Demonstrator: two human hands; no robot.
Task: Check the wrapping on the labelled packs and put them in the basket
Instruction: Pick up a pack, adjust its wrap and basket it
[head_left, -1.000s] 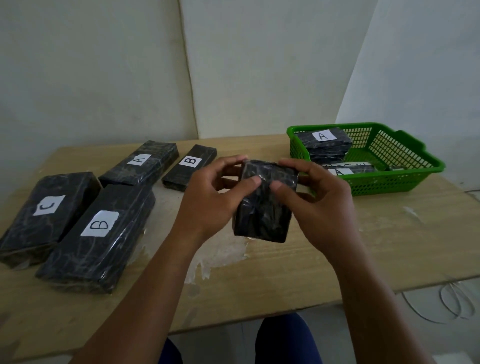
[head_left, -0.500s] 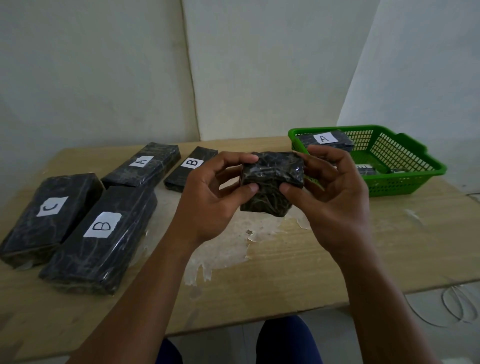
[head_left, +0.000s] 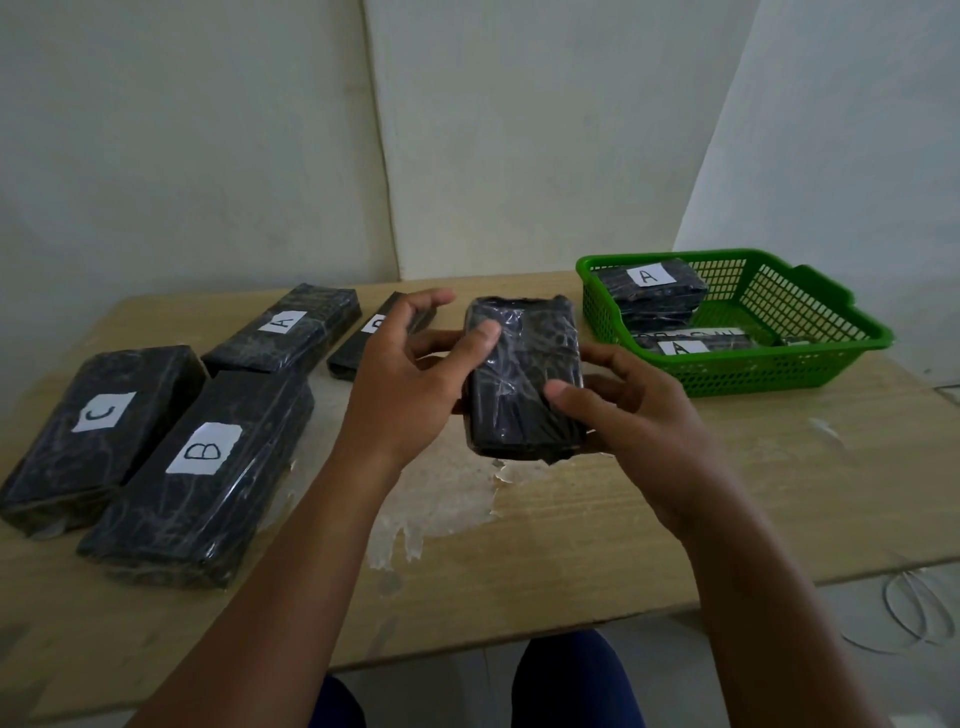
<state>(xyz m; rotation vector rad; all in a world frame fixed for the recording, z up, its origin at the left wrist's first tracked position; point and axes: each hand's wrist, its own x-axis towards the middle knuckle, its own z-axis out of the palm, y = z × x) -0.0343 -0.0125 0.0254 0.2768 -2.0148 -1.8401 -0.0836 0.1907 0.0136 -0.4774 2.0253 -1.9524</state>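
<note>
I hold a black film-wrapped pack (head_left: 524, 374) above the middle of the table, its broad unlabelled face turned up. My left hand (head_left: 410, 379) grips its left edge with the thumb on top. My right hand (head_left: 623, 410) supports its right side from below, thumb on the film. The green basket (head_left: 810, 358) at the right holds two packs labelled A (head_left: 649, 286). On the table's left lie a pack labelled C (head_left: 98, 431), a large pack labelled B (head_left: 202, 478), a pack labelled A (head_left: 285, 332) and a thin pack (head_left: 363, 343) partly hidden by my left hand.
The wooden table (head_left: 571, 545) has a patch of peeled surface under my hands. Walls close in behind and to the right. Loose white cable (head_left: 914, 608) lies on the floor off the table's right front corner. My knees show below the front edge.
The pack has been turned in my hands from end-on to lying flat with its broad face up. My left thumb has shifted onto the top face.
</note>
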